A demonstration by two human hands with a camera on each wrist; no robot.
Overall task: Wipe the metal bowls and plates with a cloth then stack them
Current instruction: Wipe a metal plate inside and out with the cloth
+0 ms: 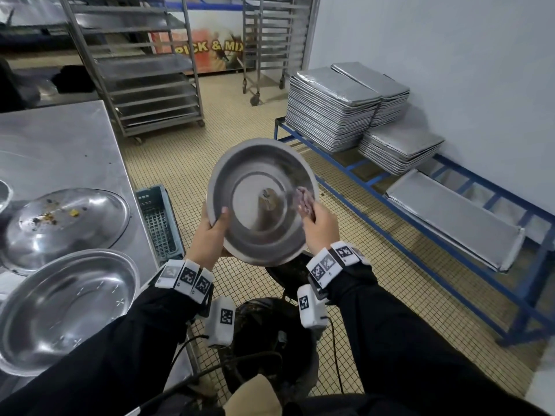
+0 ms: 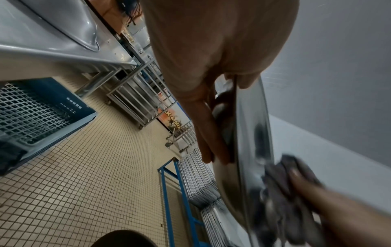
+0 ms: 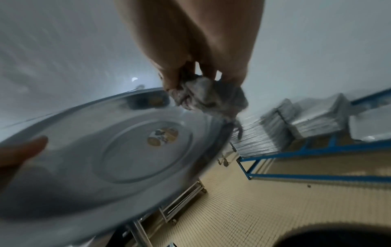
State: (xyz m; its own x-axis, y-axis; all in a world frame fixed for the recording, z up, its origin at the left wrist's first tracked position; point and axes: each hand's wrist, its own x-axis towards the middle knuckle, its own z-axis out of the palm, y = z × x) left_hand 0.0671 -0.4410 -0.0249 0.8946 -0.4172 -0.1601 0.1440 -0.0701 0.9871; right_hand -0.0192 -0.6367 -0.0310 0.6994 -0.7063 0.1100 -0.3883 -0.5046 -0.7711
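1. The person holds a metal plate (image 1: 261,202) up in front of the chest, tilted so its inner face turns toward them, above the tiled floor (image 1: 186,163) and clear of the table (image 1: 60,145).
2. The left hand (image 1: 210,235) grips the plate's lower left rim: the thumb lies over the inner face, and the left wrist view shows the fingers (image 2: 203,133) stretched along the back.
3. The right hand (image 1: 319,223) is closed around a bunched greyish cloth (image 1: 304,201) and presses it against the plate's right edge, inside the rim. In the right wrist view the cloth (image 3: 207,98) hangs crumpled from the fingertips, touching the plate (image 3: 118,143).
4. A small patch of residue (image 1: 267,199) sits at the plate's centre.
5. On the table to the left lie two more metal dishes: a dirty one (image 1: 66,223) with food scraps, and nearer the person a shiny bowl (image 1: 66,307), the two overlapping at the rims.
6. A blue crate (image 1: 157,223) stands on the floor just beside the table's edge.
7. Along the right wall a blue rack (image 1: 420,217) carries stacks of baking trays (image 1: 330,109).
8. Two wheeled trolleys (image 1: 144,64) stand at the back.
9. A dark bin (image 1: 270,340) sits below the hands.
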